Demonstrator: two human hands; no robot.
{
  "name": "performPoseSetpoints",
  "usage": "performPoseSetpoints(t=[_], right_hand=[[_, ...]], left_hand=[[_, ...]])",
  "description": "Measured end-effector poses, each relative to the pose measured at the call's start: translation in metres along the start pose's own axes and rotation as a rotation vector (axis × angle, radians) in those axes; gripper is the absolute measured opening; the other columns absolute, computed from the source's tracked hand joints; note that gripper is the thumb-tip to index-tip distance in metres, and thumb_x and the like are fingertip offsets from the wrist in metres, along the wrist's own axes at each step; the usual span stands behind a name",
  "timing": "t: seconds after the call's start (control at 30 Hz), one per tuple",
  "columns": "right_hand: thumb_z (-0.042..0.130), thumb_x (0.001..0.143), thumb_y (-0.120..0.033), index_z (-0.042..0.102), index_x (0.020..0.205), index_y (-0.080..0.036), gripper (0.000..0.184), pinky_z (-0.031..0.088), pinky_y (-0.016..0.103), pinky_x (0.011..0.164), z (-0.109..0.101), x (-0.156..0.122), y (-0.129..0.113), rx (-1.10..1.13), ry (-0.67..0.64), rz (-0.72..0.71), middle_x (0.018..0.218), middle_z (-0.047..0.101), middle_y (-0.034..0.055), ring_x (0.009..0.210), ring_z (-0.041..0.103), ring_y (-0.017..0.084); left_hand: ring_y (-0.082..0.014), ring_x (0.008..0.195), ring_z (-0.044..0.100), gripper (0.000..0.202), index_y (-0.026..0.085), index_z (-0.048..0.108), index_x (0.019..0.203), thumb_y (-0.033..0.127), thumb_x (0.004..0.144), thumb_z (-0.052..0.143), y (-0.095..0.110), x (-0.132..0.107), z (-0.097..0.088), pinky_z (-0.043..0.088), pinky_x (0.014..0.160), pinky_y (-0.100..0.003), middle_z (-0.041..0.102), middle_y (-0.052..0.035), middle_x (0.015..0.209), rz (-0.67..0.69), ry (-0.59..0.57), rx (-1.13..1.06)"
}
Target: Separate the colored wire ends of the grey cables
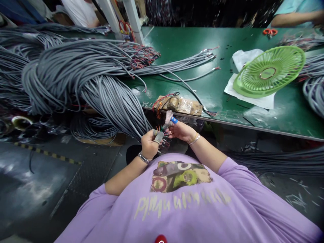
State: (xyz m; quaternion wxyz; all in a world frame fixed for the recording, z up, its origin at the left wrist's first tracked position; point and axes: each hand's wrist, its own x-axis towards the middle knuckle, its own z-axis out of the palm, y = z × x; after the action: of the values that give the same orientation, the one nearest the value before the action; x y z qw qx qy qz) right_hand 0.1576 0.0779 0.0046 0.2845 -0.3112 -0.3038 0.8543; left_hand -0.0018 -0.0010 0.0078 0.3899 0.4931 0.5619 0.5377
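My left hand (149, 145) is closed around the end of a grey cable, with finger covers on the thumb and a finger. Thin coloured wires (160, 128) fan out from that end, some orange and green. Just to the right, my right hand (182, 131) has its fingers pinched together at the wires; pale wrapping and a blue band cover some fingers. What exactly sits between the right fingertips is too small to make out. A thick bundle of grey cables (118, 104) hangs over the table edge to the left of my hands.
A wooden block with wires (187, 105) lies at the front edge of the green table (174, 38). Farther right stand a green fan (270, 72) on white paper and red-handled scissors (270, 32). More cables (316, 91) lie at the far right. Two other people sit across the table.
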Motion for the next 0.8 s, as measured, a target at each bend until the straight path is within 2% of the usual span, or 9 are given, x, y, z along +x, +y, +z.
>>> performPoseSetpoints(t=[0.13, 0.23, 0.3, 0.4, 0.47, 0.53, 0.6, 0.73, 0.8], right_hand=[[0.088, 0.055, -0.045, 0.065, 0.072, -0.015, 0.042, 0.048, 0.022, 0.053, 0.003, -0.006, 0.003, -0.171, 0.029, -0.117, 0.065, 0.065, 0.0004, 0.056, 0.055, 0.010], [0.085, 0.059, -0.039, 0.064, 0.067, -0.015, 0.032, 0.044, 0.022, 0.055, 0.007, -0.009, 0.008, -0.275, 0.052, -0.265, 0.060, 0.061, -0.0021, 0.055, 0.051, 0.009], [0.081, 0.065, -0.037, 0.066, 0.067, -0.015, 0.027, 0.043, 0.023, 0.057, 0.010, -0.011, 0.012, -0.353, 0.058, -0.336, 0.061, 0.061, -0.0013, 0.057, 0.051, 0.009], [0.078, 0.069, -0.033, 0.067, 0.066, -0.016, 0.021, 0.042, 0.024, 0.061, 0.015, -0.016, 0.016, -0.523, 0.086, -0.471, 0.066, 0.062, -0.0001, 0.062, 0.051, 0.011], [0.076, 0.071, -0.032, 0.067, 0.066, -0.017, 0.019, 0.042, 0.025, 0.063, 0.016, -0.019, 0.017, -0.607, 0.104, -0.546, 0.067, 0.061, -0.0001, 0.065, 0.052, 0.012], [0.073, 0.074, -0.037, 0.068, 0.071, -0.017, 0.021, 0.044, 0.025, 0.065, 0.014, -0.020, 0.017, -0.596, 0.121, -0.540, 0.070, 0.061, 0.0002, 0.067, 0.053, 0.012], [0.072, 0.075, -0.044, 0.067, 0.078, -0.017, 0.028, 0.046, 0.025, 0.065, 0.010, -0.020, 0.016, -0.515, 0.161, -0.468, 0.073, 0.062, 0.0005, 0.069, 0.054, 0.012], [0.078, 0.067, -0.051, 0.065, 0.087, -0.017, 0.042, 0.045, 0.023, 0.058, 0.004, -0.019, 0.023, -0.374, 0.156, -0.259, 0.078, 0.063, 0.0006, 0.066, 0.054, 0.010], [0.081, 0.063, -0.050, 0.064, 0.084, -0.016, 0.043, 0.042, 0.022, 0.055, 0.006, -0.018, 0.030, -0.297, 0.156, -0.267, 0.071, 0.060, -0.0018, 0.060, 0.049, 0.008]], left_hand=[[-0.0083, 0.043, 0.053, 0.018, 0.019, 0.063, 0.068, 0.033, 0.077, 0.069, -0.005, -0.004, -0.003, 0.044, 0.044, -0.018, 0.060, 0.0030, 0.051, 0.013, -0.024, 0.044], [-0.0085, 0.044, 0.055, 0.020, 0.018, 0.061, 0.065, 0.032, 0.076, 0.070, -0.007, -0.004, -0.002, 0.046, 0.045, -0.018, 0.060, 0.0026, 0.051, 0.006, -0.093, 0.067], [-0.0098, 0.045, 0.057, 0.018, 0.018, 0.061, 0.065, 0.031, 0.073, 0.071, -0.007, -0.002, -0.001, 0.048, 0.046, -0.020, 0.062, 0.0017, 0.052, -0.063, -0.188, 0.061], [-0.0127, 0.044, 0.060, 0.018, 0.016, 0.063, 0.067, 0.031, 0.067, 0.074, -0.004, 0.001, -0.001, 0.051, 0.046, -0.023, 0.065, -0.0007, 0.052, -0.251, -0.341, 0.029], [-0.0133, 0.043, 0.060, 0.021, 0.016, 0.063, 0.065, 0.033, 0.066, 0.075, -0.002, 0.003, -0.001, 0.051, 0.044, -0.023, 0.065, -0.0019, 0.051, -0.333, -0.395, 0.013], [-0.0125, 0.042, 0.060, 0.026, 0.015, 0.062, 0.062, 0.037, 0.067, 0.075, -0.001, 0.004, -0.002, 0.049, 0.043, -0.022, 0.065, -0.0025, 0.050, -0.344, -0.377, 0.004], [-0.0117, 0.041, 0.059, 0.030, 0.015, 0.061, 0.063, 0.041, 0.069, 0.074, -0.003, 0.004, -0.003, 0.049, 0.043, -0.021, 0.065, -0.0022, 0.051, -0.328, -0.300, -0.022], [-0.0124, 0.044, 0.061, 0.033, 0.015, 0.062, 0.069, 0.046, 0.071, 0.072, -0.010, 0.002, -0.001, 0.050, 0.045, -0.022, 0.067, -0.0018, 0.054, -0.306, -0.165, -0.095], [-0.0132, 0.046, 0.062, 0.032, 0.015, 0.062, 0.069, 0.045, 0.071, 0.072, -0.012, 0.001, 0.000, 0.050, 0.047, -0.023, 0.068, -0.0028, 0.056, -0.301, -0.151, -0.109]])
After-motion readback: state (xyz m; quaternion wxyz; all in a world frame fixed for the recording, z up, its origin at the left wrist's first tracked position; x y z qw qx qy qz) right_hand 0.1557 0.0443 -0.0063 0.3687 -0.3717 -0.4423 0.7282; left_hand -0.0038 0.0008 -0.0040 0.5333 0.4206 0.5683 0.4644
